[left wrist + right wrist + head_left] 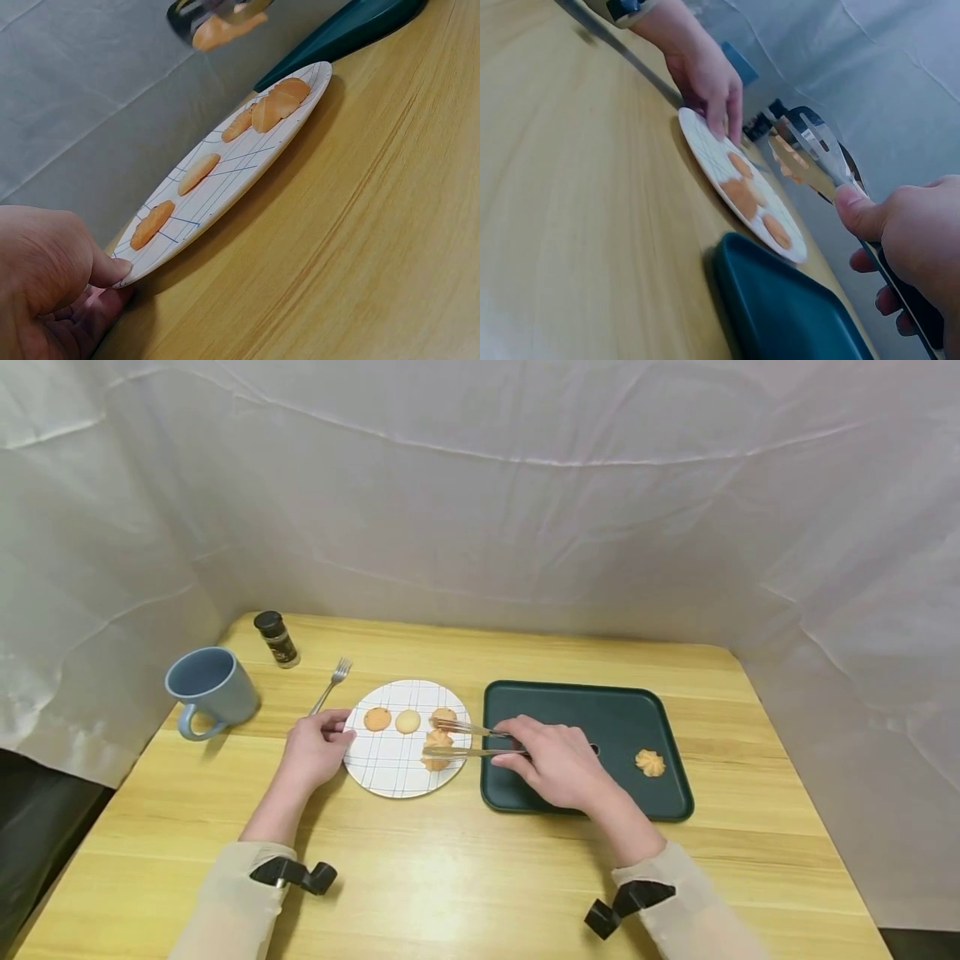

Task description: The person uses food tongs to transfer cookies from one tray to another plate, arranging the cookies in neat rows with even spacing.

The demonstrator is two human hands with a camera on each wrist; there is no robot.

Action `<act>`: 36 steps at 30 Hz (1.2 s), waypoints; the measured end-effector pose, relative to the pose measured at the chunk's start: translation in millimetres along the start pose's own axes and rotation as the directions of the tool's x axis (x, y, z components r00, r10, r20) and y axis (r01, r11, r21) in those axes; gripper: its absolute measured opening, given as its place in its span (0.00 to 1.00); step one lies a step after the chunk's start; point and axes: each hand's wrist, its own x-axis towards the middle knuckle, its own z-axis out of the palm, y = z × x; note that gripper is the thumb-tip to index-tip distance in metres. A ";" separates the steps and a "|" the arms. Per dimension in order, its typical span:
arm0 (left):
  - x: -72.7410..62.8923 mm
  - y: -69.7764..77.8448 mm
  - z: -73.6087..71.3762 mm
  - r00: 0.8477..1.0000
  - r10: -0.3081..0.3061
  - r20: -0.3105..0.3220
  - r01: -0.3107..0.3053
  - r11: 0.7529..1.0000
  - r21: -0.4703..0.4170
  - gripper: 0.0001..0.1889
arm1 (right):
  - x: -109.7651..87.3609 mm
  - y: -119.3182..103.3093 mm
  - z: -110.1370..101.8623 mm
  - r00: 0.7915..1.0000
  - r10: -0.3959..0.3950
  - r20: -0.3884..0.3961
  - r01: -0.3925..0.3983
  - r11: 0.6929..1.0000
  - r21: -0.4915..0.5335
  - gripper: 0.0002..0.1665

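Note:
My left hand (313,747) pinches the left rim of a white plate (386,772) with blue lines, thumb on top. Metal tongs (474,752) are in the grip of my right hand (558,760), reaching left over the plate. Between the tongs' ends is a fluted cookie (217,34), raised above the plate in the left wrist view. On the plate lie an orange-brown round cookie (377,719), a paler one (407,721), another brown one (444,714) partly behind the tongs, and a fluted cookie (279,106).
A dark green tray (573,702) lies right of the plate, with one fluted cookie (650,763) on it. To the left stand a blue mug (213,687) and a black-capped seasoning jar (277,639). A fork (334,680) lies beside the plate, its handle partly behind my left hand.

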 end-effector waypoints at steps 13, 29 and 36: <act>0.6 2.3 -0.1 1.000 -0.009 0.011 0.009 1.000 -0.015 0.20 | 23.9 -12.6 23.9 0.997 -0.008 0.080 0.010 1.000 -0.025 0.24; 3.2 -2.4 2.7 1.000 -0.008 0.006 0.008 1.000 -0.020 0.19 | 42.6 -21.6 42.2 0.988 0.011 0.157 0.005 0.995 -0.102 0.27; 3.7 -5.1 2.1 1.000 -0.012 0.008 0.013 1.000 -0.020 0.19 | 43.6 -24.6 40.5 0.986 0.035 0.163 -0.025 0.998 -0.065 0.28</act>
